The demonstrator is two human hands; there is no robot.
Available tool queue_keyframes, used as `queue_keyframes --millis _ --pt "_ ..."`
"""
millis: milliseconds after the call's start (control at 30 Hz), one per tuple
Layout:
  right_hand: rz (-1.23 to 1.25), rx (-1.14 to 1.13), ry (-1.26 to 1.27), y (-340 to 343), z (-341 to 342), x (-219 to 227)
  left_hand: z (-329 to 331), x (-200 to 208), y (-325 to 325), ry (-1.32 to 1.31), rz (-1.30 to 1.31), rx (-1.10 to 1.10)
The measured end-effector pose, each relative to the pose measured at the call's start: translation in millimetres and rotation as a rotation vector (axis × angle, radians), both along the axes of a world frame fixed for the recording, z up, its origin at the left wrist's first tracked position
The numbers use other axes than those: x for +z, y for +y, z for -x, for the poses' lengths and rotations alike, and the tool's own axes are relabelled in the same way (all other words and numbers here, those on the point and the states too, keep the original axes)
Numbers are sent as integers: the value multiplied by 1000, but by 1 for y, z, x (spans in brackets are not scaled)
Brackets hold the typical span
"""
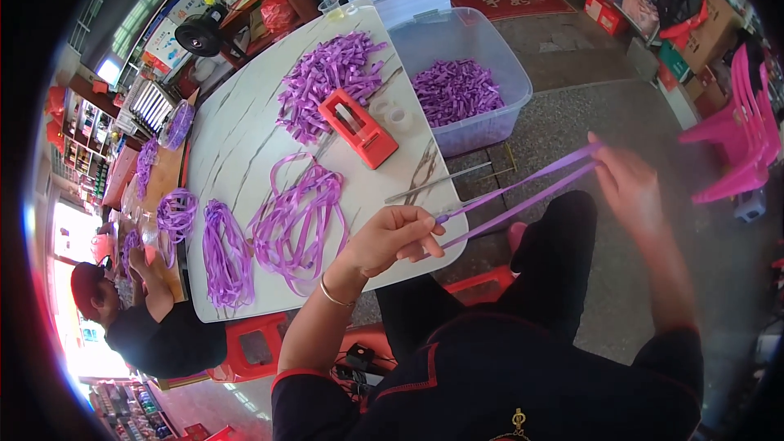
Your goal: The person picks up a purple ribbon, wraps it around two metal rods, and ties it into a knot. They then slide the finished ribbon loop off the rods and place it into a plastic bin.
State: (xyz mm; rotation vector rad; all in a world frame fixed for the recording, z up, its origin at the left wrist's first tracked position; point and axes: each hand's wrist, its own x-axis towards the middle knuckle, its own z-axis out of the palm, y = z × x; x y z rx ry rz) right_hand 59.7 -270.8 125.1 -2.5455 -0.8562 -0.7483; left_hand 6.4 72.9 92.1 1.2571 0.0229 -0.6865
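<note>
A purple ribbon (523, 206) is stretched in a long loop between my hands, over the table's near right edge. My left hand (390, 238) pinches one end, where a small darker purple piece shows by the fingertips. Out to the right, my right hand (627, 184) has its fingers closed on the loop's other end. Loose purple ribbons (298, 220) lie in a tangle left of my left hand, beside a straighter ribbon bundle (227, 257). Farther back are a red tape dispenser (358, 128) and a heap of short folded purple ribbon pieces (327, 82).
The white marbled table (245, 131) carries a thin metal rod (437, 184) near its right edge. Beside it stands a translucent plastic bin (490, 135) with folded ribbon pieces. Pink chairs (739, 131) stand at right. Another person (151, 318) works at a table on the left.
</note>
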Motion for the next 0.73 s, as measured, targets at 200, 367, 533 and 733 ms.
queue_keyframes --millis 200,367,533,733 --pt "-193 123 68 12 0 -3 5 8 5 -37 28 -21" --pt "-190 9 448 17 15 0 0 28 -6 -62 35 -65" --pt "-320 211 303 35 21 -28 -5 44 -29 -58 59 -74" --pt "-839 462 411 103 38 -38 -7 51 -48 -58 71 -63"
